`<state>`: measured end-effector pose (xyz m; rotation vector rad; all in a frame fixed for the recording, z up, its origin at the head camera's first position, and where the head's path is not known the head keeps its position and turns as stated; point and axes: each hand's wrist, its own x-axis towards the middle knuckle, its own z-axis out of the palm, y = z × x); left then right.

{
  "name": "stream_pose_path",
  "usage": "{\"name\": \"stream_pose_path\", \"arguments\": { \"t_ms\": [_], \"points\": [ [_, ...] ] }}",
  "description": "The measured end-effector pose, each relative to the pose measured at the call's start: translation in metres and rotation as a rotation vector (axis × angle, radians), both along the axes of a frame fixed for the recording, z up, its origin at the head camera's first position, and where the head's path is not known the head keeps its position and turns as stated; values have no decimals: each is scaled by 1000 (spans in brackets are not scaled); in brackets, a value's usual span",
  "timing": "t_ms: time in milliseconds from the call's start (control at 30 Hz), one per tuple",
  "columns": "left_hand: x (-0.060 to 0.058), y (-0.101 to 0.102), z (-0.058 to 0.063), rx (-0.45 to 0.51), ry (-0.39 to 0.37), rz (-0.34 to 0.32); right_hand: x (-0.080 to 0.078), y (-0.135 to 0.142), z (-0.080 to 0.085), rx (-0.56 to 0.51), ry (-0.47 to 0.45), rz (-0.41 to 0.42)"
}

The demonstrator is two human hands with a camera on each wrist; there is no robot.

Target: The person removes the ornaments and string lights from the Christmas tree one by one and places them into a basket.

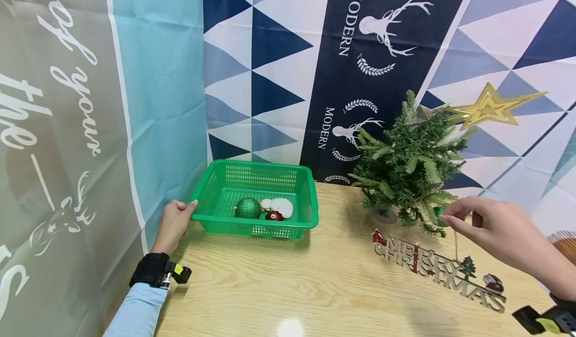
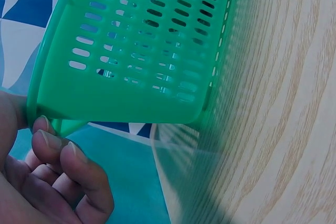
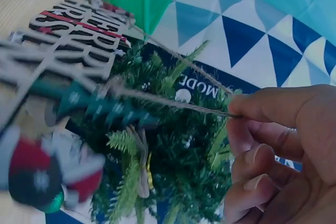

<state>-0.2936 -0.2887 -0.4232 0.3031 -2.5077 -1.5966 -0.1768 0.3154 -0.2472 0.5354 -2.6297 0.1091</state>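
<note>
My left hand (image 1: 173,224) grips the left front corner of the green plastic basket (image 1: 252,226), its thumb over the rim and fingers curled below. Inside lie a glittery green ball (image 1: 247,208), a red ornament (image 1: 274,215) and round white pieces (image 1: 282,207). On the right, my right hand (image 1: 499,227) pinches a twine loop (image 3: 178,103) between thumb and index finger. From the twine hangs a wooden MERRY CHRISTMAS sign (image 1: 416,258) with a small green tree and a red-capped figure. This hand is beside the lower right branches of a small Christmas tree (image 1: 400,162).
A gold star (image 1: 488,107) leans out from the treetop. Another green ball (image 1: 438,216) shows among the lower branches by my right fingers. The light wooden table (image 1: 270,282) meets a patterned cloth backdrop (image 1: 274,52) behind and at the left.
</note>
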Motion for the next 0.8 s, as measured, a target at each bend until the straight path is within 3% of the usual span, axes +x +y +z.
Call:
{"name": "stream_pose_path", "arguments": {
  "t_ms": [600, 800],
  "points": [
    [-3, 1, -1, 9, -4, 3, -19, -32, 10, -96, -63, -1],
    [-3, -1, -1, 7, -3, 10, -26, -45, 12, -133, -72, 32]
  ]
}}
